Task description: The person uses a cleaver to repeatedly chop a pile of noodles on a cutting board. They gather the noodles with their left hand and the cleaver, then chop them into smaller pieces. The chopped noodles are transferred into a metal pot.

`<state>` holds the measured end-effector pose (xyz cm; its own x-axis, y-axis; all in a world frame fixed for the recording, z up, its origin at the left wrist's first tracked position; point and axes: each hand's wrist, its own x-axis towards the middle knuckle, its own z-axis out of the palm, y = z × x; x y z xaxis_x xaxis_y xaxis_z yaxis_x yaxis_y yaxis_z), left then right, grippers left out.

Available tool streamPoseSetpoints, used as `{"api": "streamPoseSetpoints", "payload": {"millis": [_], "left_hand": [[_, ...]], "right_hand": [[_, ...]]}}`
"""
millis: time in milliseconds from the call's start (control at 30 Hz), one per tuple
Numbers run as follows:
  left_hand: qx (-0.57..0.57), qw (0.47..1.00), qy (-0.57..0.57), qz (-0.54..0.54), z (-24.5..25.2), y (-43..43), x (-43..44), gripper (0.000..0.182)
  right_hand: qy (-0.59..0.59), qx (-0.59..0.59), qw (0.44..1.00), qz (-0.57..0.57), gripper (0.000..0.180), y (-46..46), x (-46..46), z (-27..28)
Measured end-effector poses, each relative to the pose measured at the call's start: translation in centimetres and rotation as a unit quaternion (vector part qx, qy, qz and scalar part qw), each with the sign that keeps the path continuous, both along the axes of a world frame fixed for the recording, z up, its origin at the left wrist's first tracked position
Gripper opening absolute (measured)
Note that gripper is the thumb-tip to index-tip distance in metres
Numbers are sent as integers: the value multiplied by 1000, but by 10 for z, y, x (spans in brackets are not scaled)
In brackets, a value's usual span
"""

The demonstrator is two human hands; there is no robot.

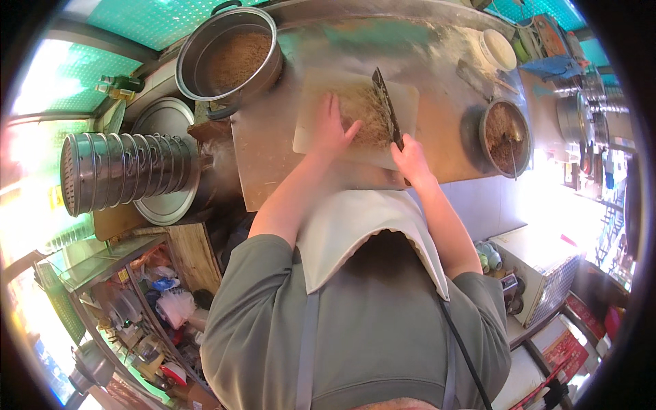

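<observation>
My right hand point(414, 160) grips the handle of a dark-bladed cleaver point(388, 107). Its blade stands on edge along the right side of a spread of pale shredded food point(361, 115), perhaps fine noodles. This food lies on a white cutting board point(409, 100). At the left edge of the shreds is my left hand point(335, 128), fingers spread and thumb pointing towards the blade. Haze blurs the board's left part, so I cannot tell how firmly the fingers press.
A deep metal pot point(230, 56) with brown crumbly contents stands back left. To the right are a bowl of brown filling point(505, 136) with a spoon and a white tub point(498, 49). Stacked metal steamers point(128, 171) stand left, near a shelf of bags point(174, 307).
</observation>
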<state>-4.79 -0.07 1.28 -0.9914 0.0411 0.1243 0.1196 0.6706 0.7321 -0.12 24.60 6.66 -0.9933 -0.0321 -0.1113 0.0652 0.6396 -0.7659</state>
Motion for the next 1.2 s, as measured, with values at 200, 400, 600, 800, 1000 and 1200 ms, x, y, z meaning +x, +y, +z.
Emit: {"api": "streamPoseSetpoints", "payload": {"millis": [200, 400, 600, 800, 1000, 1200], "left_hand": [[-131, 990, 60, 7, 4, -27, -35, 87], [-58, 998, -29, -19, -8, -36, -47, 79], [75, 995, -61, 34, -9, -6, -21, 64], [149, 986, -72, 24, -1, -52, -8, 56], [66, 986, 141, 56, 44, -99, -2, 55], [-89, 980, 131, -123, 97, -106, -14, 55]], "right_hand": [[-26, 11, 1000, 0, 26, 2, -1, 6], [-14, 49, 999, 13, 26, 3, 0, 7], [-14, 72, 997, 8, 26, 1, -2, 9], [-21, 28, 999, 20, 27, 16, -6, 45], [97, 22, 983, 156, 22, 11, -5, 81], [14, 185, 935, 302, 26, -6, -24, 85]]}}
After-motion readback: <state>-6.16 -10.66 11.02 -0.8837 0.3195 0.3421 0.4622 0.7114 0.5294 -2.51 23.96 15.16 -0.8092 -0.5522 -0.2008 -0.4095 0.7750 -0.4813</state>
